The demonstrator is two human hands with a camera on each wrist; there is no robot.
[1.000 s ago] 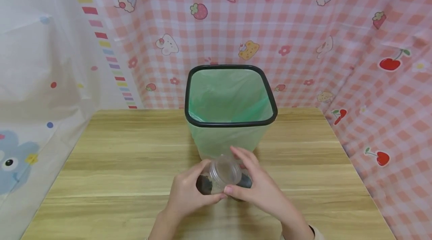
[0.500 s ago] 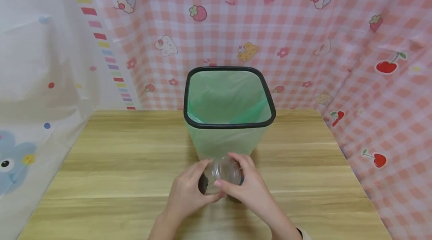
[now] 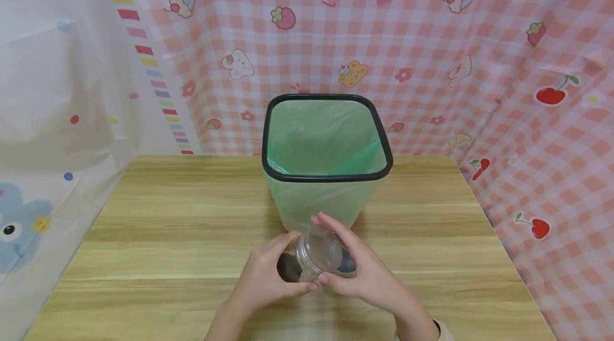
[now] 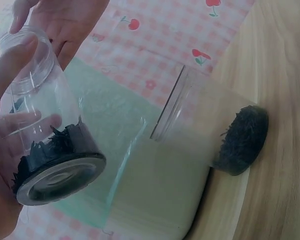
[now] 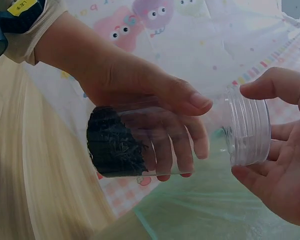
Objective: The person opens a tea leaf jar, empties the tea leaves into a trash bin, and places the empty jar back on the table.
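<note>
My left hand (image 3: 261,274) grips a clear jar (image 4: 55,145), tilted, with dark dry shreds like loose tea at its base. At the jar's other end is a clear ridged lid (image 5: 252,132), which my right hand (image 3: 364,269) holds between thumb and fingers. The lid appears to be on the jar's mouth. A second clear jar (image 4: 242,140) with similar dark shreds stands upright on the table, partly hidden behind my right hand in the head view.
A pale green bin (image 3: 318,200) with a black rim and a green liner bag stands on the wooden table (image 3: 182,245), just beyond my hands. Pink checked cloth (image 3: 307,42) hangs behind and at the right. White patterned cloth (image 3: 57,96) hangs at the left.
My right hand's fingers turned leftward around the lid, then shifted back round it and now lie farther round its far side. My left hand keeps its grip on the jar with little movement.
</note>
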